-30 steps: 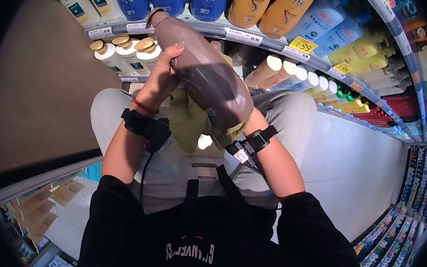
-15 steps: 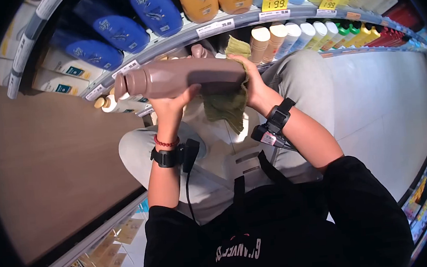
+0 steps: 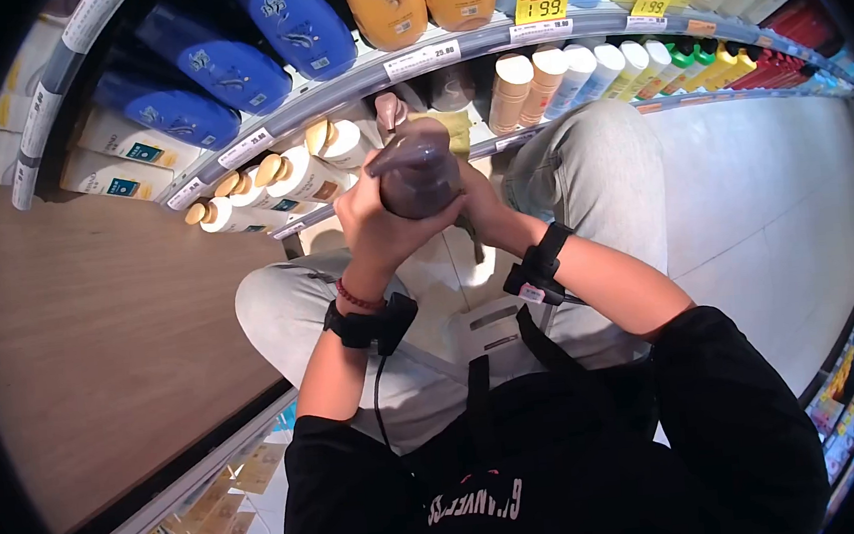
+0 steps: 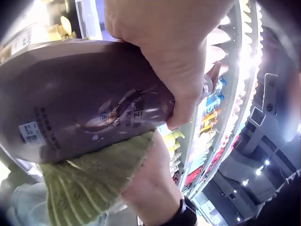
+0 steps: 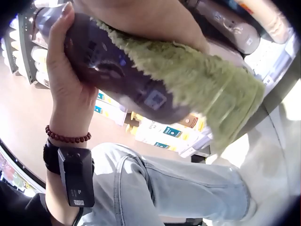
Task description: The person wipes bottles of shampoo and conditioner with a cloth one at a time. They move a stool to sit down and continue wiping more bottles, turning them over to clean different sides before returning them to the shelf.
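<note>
At the shelf (image 3: 334,102) | brown bottle (image 3: 421,185) turned top upward | left hand (image 3: 382,228): fingers curled round it | right hand (image 3: 488,210): fingers unclear

From my remote seat I'm picking out a black short-sleeved top (image 3: 582,446), its white lettering (image 3: 476,501) running across the chest, black straps (image 3: 479,393) showing by the hem, and pale washed trousers (image 5: 197,188) showing stitched seams. On the left wrist (image 3: 372,271), a dark red beaded bracelet (image 5: 68,136) is sitting just beside a black band (image 5: 51,159), which is carrying a boxy black unit (image 5: 76,176) and trailing a thin black cable (image 3: 382,396). Over on the right wrist (image 3: 517,235), I'm spotting another black strap (image 3: 551,245), its dark housing bearing a small pale label (image 3: 532,295).
</note>
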`<state>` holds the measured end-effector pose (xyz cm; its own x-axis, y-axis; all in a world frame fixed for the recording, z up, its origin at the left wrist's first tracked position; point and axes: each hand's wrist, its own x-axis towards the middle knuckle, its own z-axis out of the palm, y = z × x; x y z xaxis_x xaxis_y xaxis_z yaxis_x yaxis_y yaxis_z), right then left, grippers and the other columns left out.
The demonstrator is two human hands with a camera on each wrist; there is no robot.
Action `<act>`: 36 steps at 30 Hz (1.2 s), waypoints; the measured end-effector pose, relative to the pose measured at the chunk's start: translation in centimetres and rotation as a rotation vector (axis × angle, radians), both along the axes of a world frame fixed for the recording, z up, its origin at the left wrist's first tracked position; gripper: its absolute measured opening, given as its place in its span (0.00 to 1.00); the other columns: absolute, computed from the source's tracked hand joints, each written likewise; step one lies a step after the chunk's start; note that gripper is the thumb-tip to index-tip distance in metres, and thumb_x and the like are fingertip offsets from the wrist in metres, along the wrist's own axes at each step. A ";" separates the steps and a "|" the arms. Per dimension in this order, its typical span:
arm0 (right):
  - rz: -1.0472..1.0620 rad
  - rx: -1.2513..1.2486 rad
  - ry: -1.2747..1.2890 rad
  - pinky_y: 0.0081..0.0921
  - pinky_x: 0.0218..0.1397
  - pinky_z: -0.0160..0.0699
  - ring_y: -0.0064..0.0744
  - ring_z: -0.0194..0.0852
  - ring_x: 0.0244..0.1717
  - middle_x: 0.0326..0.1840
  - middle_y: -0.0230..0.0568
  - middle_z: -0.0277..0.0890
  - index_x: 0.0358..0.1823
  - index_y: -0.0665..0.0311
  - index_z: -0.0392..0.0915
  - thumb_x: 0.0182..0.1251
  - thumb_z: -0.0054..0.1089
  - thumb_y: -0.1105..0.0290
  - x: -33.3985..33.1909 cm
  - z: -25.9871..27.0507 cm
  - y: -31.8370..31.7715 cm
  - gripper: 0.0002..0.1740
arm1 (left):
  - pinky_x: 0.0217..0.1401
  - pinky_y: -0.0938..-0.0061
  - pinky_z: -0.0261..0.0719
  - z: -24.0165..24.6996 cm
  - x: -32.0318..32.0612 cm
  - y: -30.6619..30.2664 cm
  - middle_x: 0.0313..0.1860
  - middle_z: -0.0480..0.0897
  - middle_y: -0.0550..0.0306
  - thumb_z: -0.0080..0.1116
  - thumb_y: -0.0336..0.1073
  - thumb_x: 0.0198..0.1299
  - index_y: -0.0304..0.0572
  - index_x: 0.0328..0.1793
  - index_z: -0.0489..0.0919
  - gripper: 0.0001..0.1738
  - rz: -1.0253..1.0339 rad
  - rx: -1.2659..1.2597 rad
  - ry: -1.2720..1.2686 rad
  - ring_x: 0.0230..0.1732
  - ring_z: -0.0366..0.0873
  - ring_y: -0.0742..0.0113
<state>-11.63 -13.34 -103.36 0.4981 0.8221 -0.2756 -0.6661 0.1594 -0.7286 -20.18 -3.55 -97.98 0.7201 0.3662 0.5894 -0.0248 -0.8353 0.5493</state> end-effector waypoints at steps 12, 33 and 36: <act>0.111 0.007 0.024 0.32 0.59 0.72 0.35 0.74 0.53 0.54 0.50 0.72 0.56 0.72 0.68 0.71 0.33 0.44 1.9 3.0 -0.6 0.34 | 0.44 0.69 0.81 -3.1 -1.1 -0.4 0.38 0.84 0.49 0.76 0.53 0.29 0.38 0.53 0.74 0.43 -0.183 -0.418 0.371 0.39 0.84 0.56; 0.181 -0.122 -1.149 0.26 0.49 0.72 0.34 0.75 0.47 0.47 0.44 0.77 0.47 0.68 0.74 0.51 0.68 0.63 4.2 5.9 -1.2 0.24 | 0.37 0.64 0.79 -3.5 -0.8 -0.8 0.30 0.82 0.44 0.74 0.56 0.31 0.36 0.46 0.73 0.40 0.045 -0.396 0.262 0.33 0.82 0.49; 0.236 -0.198 -1.372 0.27 0.46 0.75 0.41 0.79 0.42 0.40 0.47 0.79 0.44 0.67 0.76 0.49 0.69 0.65 4.3 7.0 -1.1 0.22 | 0.37 0.66 0.79 -4.5 -1.0 -0.8 0.31 0.81 0.44 0.74 0.54 0.31 0.34 0.50 0.71 0.43 0.033 -0.365 0.263 0.33 0.82 0.49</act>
